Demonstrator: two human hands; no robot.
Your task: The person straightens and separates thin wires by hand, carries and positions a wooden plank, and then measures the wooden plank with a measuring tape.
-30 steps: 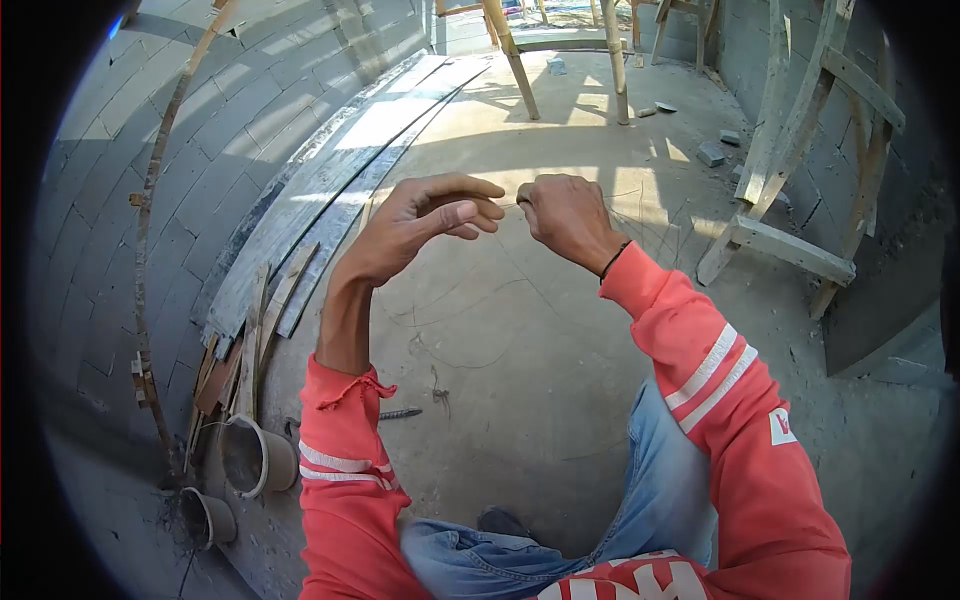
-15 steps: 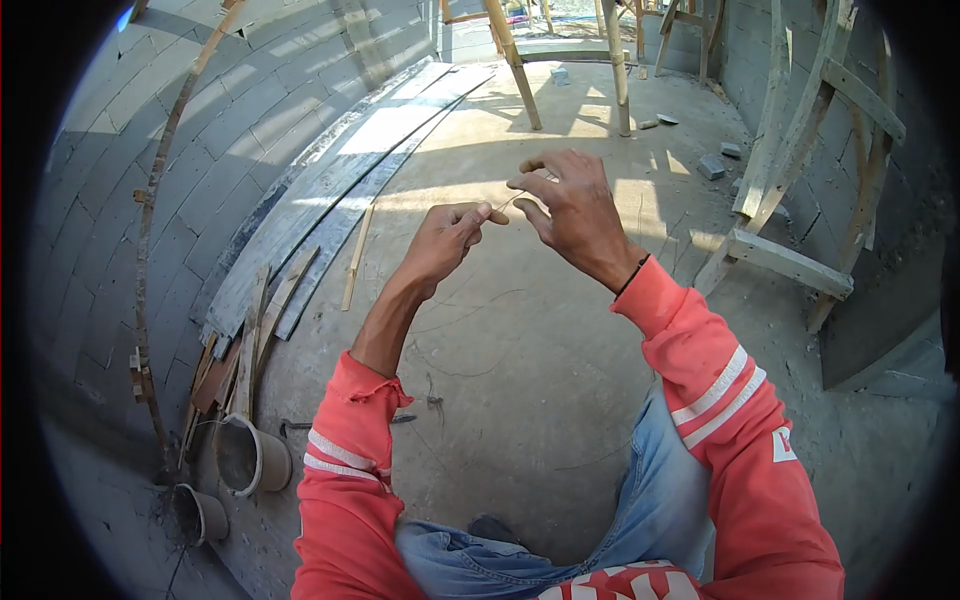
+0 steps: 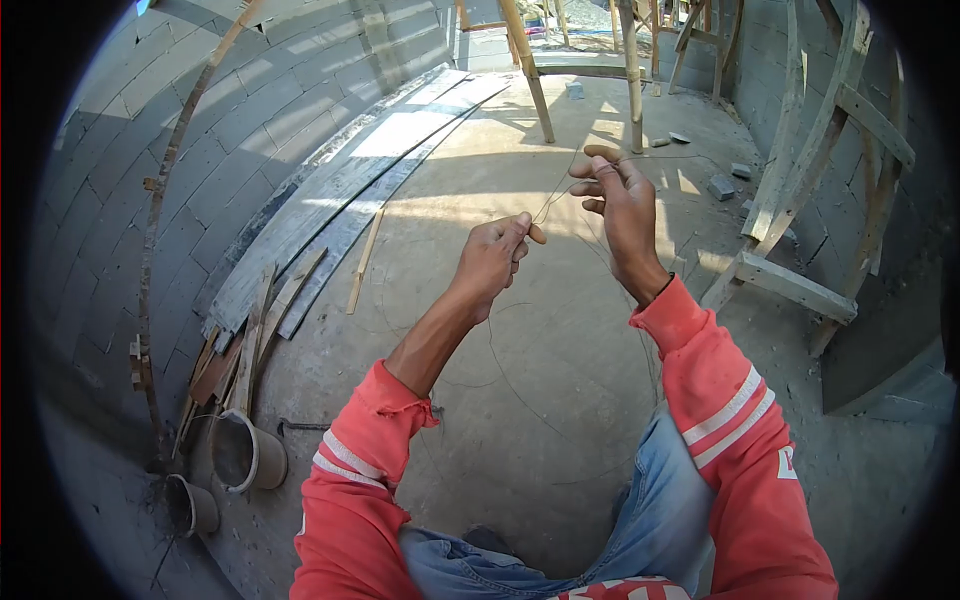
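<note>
Thin wire runs between my two raised hands, with loose strands trailing over the floor below and to the right. My left hand pinches the wire between thumb and forefinger. Higher and to the right, my right hand has its fingers curled, thumb and forefinger close together on a strand of wire. Both hands are apart from each other, above the concrete floor.
Long boards lie along the left block wall. Wood scraps and two buckets stand at lower left. A wooden trestle is at the right, near small blocks. Bamboo poles rise ahead.
My left hand has moved right and now pinches the wire, its fingers more closed than at first. My right hand has shifted right and turned, and more wire strands show around it.
</note>
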